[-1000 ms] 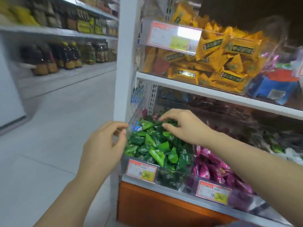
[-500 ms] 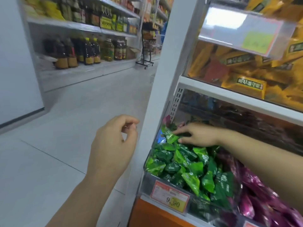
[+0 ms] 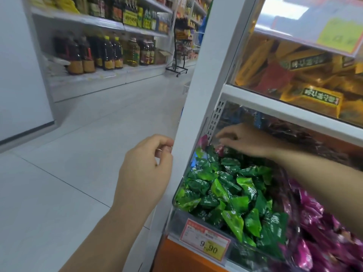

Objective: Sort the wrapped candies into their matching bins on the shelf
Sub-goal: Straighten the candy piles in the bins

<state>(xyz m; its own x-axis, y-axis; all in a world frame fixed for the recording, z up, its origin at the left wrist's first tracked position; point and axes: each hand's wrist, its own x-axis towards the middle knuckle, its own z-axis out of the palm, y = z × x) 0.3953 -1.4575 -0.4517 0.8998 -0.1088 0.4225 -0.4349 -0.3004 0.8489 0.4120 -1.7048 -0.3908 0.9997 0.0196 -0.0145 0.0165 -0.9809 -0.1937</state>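
1. Shelf point(image 3: 198, 95): its white upright now fills the middle of your view, because your head has swung left and closer over the last second. The lower tier carries the clear bins.
2. Green bin point(image 3: 176, 218): it is heaped with green candies point(image 3: 225, 185) and has a price tag point(image 3: 206, 240) on its front. Purple candies point(image 3: 312, 211) fill the neighbouring bin on the right.
3. Right hand point(image 3: 245, 140): it has travelled from the front of the green heap to the bin's back left corner. The fingers point down with their tips at a stray piece. You cannot tell whether they have closed on it yet.
4. Left hand point(image 3: 145, 167): it still hangs outside the shelf, just beside the upright. Its fingers are loosely curled and nothing shows in them.
5. Dark-red candy point(image 3: 220, 149): it lies on the green ones at your right fingertips. A pink candy point(image 3: 203, 139) stands in the corner just beside it. Both look misplaced, so your reach suggests the search is over and the pick is beginning. They probably belong in the bin to the right.
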